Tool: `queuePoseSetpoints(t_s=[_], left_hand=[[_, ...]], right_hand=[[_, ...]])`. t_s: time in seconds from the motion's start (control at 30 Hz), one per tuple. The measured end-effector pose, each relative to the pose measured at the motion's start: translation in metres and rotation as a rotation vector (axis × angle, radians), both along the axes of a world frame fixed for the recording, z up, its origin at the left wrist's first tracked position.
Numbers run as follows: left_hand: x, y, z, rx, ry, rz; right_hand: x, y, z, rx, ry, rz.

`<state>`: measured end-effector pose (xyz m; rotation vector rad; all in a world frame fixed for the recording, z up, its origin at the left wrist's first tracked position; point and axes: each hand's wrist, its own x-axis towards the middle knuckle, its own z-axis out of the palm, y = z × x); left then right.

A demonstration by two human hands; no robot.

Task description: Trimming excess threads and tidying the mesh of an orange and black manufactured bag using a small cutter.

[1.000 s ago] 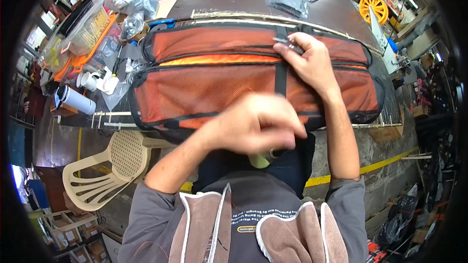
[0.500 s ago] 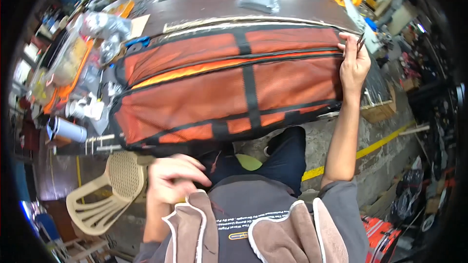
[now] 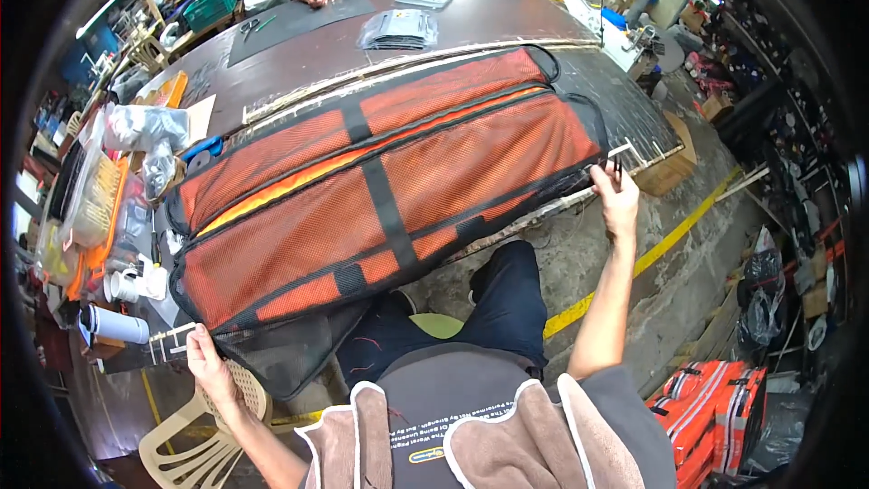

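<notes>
While the long orange mesh bag [image 3: 480, 158] with black trim lies slantwise on the table [image 3: 489, 0], the left hand [image 3: 214, 373] pinches its near left corner. The right hand [image 3: 619, 204] grasps a slim dark tool [image 3: 618, 165] at the near right corner; I cannot tell whether it also grips the fabric.

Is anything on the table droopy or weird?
Yes! Some black mesh droops below the near edge of the red-orange bag, beside the left hand. It looks odd because most of the bag lies spread on the table.
</notes>
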<state>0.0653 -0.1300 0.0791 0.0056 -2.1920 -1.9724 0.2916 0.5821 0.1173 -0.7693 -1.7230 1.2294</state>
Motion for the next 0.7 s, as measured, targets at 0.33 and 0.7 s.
queuePoseSetpoints(t_s=[0.33,0.7], left_hand=[[0.027,-0.008,0.046,0.024,-0.367,-0.279],[0.041,-0.017,0.058,0.113,-0.293,-0.811]], right_hand=[[0.029,-0.005,0.008,-0.162,0.099,-0.009],[0.016,-0.028,0.041,-0.065,-0.203,0.116]])
